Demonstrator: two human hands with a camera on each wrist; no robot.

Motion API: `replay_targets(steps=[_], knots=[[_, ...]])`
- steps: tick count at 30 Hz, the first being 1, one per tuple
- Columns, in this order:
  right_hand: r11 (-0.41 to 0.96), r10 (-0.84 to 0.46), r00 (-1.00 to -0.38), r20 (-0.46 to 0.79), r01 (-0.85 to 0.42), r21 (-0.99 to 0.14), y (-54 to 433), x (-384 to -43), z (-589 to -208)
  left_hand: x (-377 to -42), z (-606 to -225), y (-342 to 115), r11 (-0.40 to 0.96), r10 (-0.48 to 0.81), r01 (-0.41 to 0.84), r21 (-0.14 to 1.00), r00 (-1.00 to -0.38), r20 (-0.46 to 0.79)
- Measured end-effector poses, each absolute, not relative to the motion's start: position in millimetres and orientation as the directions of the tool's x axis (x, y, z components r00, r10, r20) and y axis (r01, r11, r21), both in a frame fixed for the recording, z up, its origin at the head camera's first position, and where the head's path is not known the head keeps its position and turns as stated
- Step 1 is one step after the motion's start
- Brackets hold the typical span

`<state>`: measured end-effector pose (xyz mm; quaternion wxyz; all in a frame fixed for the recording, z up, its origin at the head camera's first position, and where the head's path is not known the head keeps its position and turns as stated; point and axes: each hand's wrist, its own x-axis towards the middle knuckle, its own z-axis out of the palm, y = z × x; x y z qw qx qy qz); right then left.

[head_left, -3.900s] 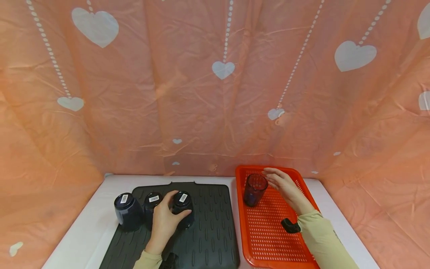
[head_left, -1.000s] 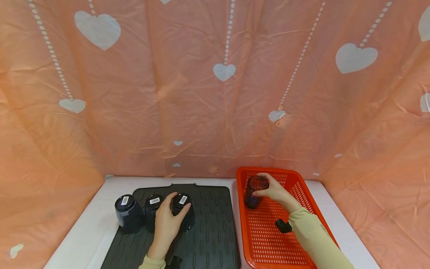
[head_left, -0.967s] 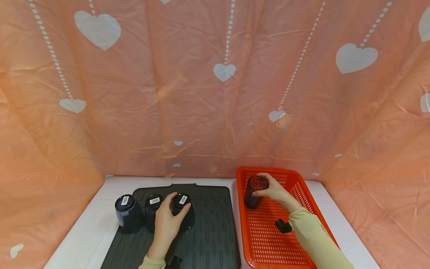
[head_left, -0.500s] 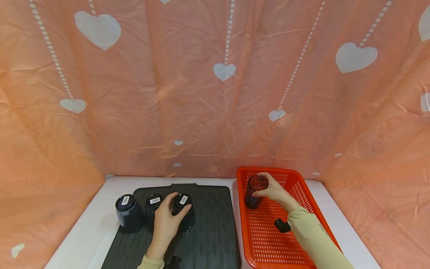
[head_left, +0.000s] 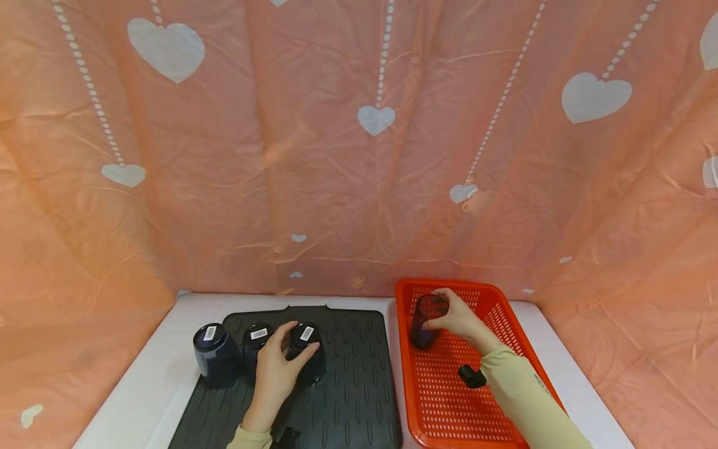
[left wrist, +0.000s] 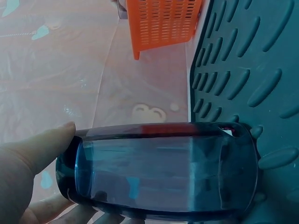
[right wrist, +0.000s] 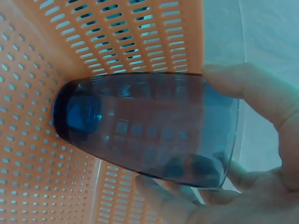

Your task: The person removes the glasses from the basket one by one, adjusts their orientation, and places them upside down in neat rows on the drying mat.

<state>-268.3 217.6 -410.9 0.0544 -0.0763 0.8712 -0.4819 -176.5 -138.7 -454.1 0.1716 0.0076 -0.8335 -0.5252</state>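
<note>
My left hand (head_left: pixel 277 368) grips a dark glass (head_left: pixel 306 362) round its upper end, thumb and fingers on opposite sides. That glass stands upside down on the black ridged mat (head_left: pixel 359 355), a barcode sticker on its upturned base. In the left wrist view its bluish, see-through wall (left wrist: pixel 140 168) fills the lower part. On the right, my right hand (head_left: pixel 460 321) holds another dark glass (head_left: pixel 422 330) near its rim. This one stands mouth up in the back left part of the orange basket (head_left: pixel 412 399); the right wrist view shows its narrower base (right wrist: pixel 77 112) at the perforated floor.
Two more upturned dark glasses with barcode stickers, an outer glass (head_left: pixel 217 362) and a middle glass (head_left: pixel 253 352), stand left of my left hand. A white table (head_left: pixel 134 380) lies under the mat and basket. An orange sheet with hearts (head_left: pixel 336 187) hangs behind.
My right hand, spread beside the basket's glass in the oldest frame, has moved left and taken hold of it near the rim. My left hand stays on its glass.
</note>
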Motion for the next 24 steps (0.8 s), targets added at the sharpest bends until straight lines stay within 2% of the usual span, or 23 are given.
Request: replay_targets(steps=[7, 13, 24], knots=[[0.55, -0.135, -0.99, -0.039, -0.042, -0.834, 220.9, -262.1, -405.9, -177.0, -455.4, -139.5, 0.445, -0.185, 0.173, 0.878, -0.942, 0.279], [0.467, -0.122, -0.989, -0.089, 0.022, -0.884, 229.8, -256.0, -401.6, -177.0, -457.0, -140.7, 0.446, -0.184, 0.182, 0.876, -0.94, 0.289], [0.383, -0.125, -0.989, -0.079, 0.025, -0.924, 245.0, -242.2, -386.7, -176.5, -456.3, -140.5, 0.474, -0.187, 0.17, 0.864, -0.939, 0.287]])
